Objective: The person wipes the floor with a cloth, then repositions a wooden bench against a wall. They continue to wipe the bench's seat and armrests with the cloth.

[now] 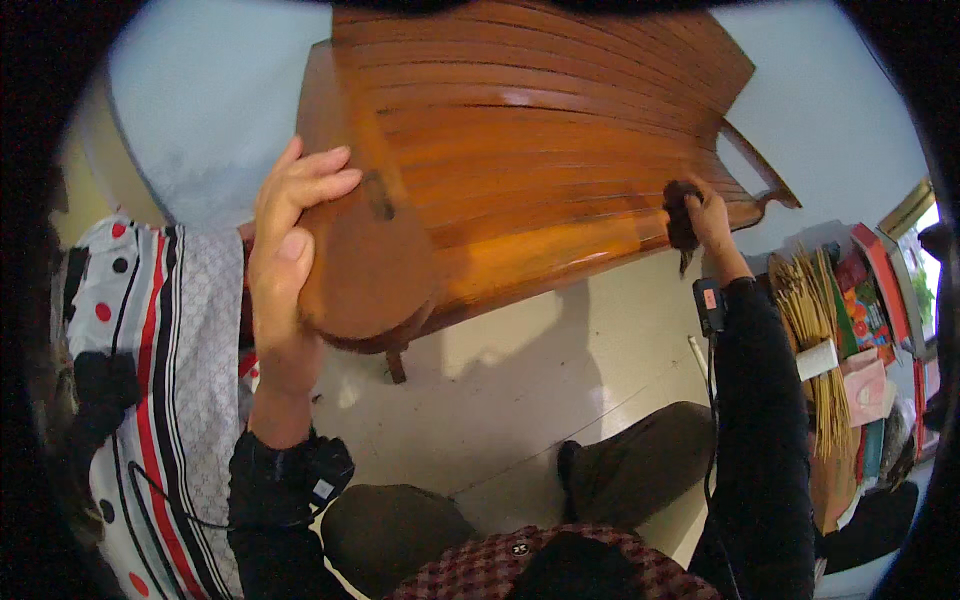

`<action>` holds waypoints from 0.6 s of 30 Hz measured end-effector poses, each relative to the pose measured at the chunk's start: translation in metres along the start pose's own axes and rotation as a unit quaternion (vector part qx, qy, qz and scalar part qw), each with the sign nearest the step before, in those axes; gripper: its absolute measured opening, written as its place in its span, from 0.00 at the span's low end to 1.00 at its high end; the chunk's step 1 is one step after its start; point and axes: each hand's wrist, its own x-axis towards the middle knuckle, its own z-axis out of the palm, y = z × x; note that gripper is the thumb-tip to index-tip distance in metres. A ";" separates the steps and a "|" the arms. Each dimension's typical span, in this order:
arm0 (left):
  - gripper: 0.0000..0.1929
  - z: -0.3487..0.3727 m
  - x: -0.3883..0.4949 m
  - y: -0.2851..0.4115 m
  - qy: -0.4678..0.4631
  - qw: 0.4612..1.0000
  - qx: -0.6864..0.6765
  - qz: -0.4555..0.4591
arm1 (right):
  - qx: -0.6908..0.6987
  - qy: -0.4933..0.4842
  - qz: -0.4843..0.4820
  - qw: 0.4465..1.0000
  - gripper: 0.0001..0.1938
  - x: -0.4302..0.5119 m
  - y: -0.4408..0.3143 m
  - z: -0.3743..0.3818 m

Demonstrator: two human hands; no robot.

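A varnished slatted wooden bench (525, 172) stands before me, its broad rounded armrest (367, 277) at the near left. At the outer edge of that armrest is my left hand (289, 225), fingers apart and raised, with no object in it. My right hand (709, 217) grips a dark brown cloth (681, 217), bunched at the front edge of the seat near its right end. Part of the cloth hangs below the edge. Whether the left palm touches the armrest cannot be told.
Patterned fabric (202, 360) covers something at the left. To the right are a bundle of thin sticks (810, 330), papers and boxes. A short bench leg (396, 366) meets the pale floor (480, 420). Black cables run along both sleeves.
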 end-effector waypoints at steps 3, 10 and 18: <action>0.27 -0.002 -0.001 0.009 -0.007 0.999 0.013 -0.039 | 0.203 0.064 0.021 0.977 0.24 0.015 -0.027 -0.026; 0.27 0.001 -0.008 0.014 0.017 0.993 -0.066 -0.098 | 0.104 -0.192 -0.326 0.920 0.22 -0.032 -0.092 0.077; 0.33 -0.004 0.009 0.062 -0.153 0.943 0.192 -0.225 | 0.058 -0.130 -0.279 0.950 0.22 -0.034 0.081 0.066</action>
